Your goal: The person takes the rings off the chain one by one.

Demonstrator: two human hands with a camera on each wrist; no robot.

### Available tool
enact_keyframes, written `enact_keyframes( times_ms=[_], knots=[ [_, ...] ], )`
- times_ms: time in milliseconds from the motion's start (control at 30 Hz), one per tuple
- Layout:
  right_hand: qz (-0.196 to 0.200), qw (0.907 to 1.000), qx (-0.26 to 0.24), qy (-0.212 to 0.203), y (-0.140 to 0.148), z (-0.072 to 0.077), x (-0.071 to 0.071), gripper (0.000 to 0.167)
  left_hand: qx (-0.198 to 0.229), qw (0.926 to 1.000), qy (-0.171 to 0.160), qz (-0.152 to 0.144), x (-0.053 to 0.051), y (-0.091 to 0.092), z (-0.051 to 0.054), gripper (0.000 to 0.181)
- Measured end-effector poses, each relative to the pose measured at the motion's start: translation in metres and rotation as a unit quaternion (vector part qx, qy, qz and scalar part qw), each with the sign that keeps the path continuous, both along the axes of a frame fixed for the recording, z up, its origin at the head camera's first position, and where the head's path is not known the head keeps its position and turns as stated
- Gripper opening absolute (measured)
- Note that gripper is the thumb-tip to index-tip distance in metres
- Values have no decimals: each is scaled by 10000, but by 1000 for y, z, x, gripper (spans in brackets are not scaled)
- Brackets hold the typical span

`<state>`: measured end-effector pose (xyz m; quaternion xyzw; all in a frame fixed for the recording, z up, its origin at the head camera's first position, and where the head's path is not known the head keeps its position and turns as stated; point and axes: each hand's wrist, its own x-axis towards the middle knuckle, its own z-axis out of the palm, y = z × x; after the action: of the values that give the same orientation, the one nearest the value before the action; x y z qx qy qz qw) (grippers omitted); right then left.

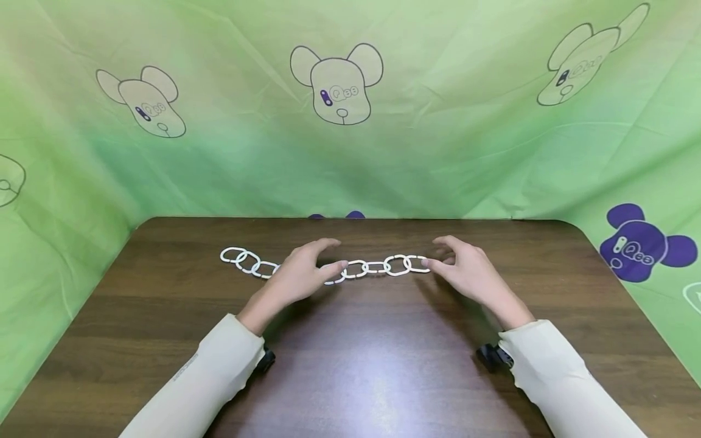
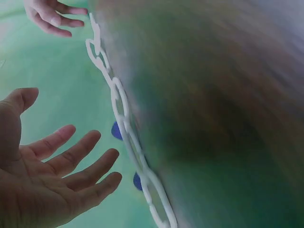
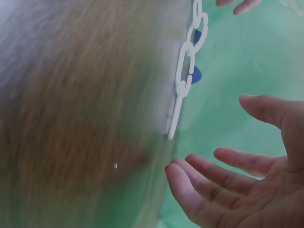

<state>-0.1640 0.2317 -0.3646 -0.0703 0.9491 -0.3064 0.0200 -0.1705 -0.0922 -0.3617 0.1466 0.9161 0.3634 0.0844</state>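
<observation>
White chain (image 1: 365, 267), oval links (image 1: 406, 263), wood-grained table (image 1: 372, 359)

Creased green backdrop (image 1: 246, 170), printed cartoon animal heads (image 1: 342, 76); brown wood-grain tabletop (image 1: 394, 328), pale glare (image 1: 378, 389) near front.

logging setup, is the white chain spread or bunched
Spread: the white chain lies in a loose line on the table; the left hand hides part in the head view.

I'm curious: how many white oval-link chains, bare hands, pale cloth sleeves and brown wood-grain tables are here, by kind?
Bare hands: 2 (left hand, right hand)
Pale cloth sleeves: 2
White oval-link chain: 1 (apparently; left hand hides part)
Brown wood-grain table: 1
Total: 6
</observation>
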Motion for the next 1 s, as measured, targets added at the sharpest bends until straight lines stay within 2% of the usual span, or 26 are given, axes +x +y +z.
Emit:
enact_keyframes(
  times_ms=[200, 500, 800, 1000],
  knots=[
    [-51, 9997, -205, -85, -5, -3, -5, 58, 201, 9997, -99, 17, -9, 17, -5, 52],
    [-188, 9990, -328, -222, -8, -5, -11, 56, 690, 9971, -280, -145, -21, 39, -8, 45],
    [-291, 9965, -594, -507, -10, -7, -15, 53, 597, 9966, -552, -99, -32, 65, -10, 39],
    [-425, 9975, -461, -338, -10, -9, -18, 47, 483, 9971, -587, -98, -39, 80, -14, 35]
  ],
)
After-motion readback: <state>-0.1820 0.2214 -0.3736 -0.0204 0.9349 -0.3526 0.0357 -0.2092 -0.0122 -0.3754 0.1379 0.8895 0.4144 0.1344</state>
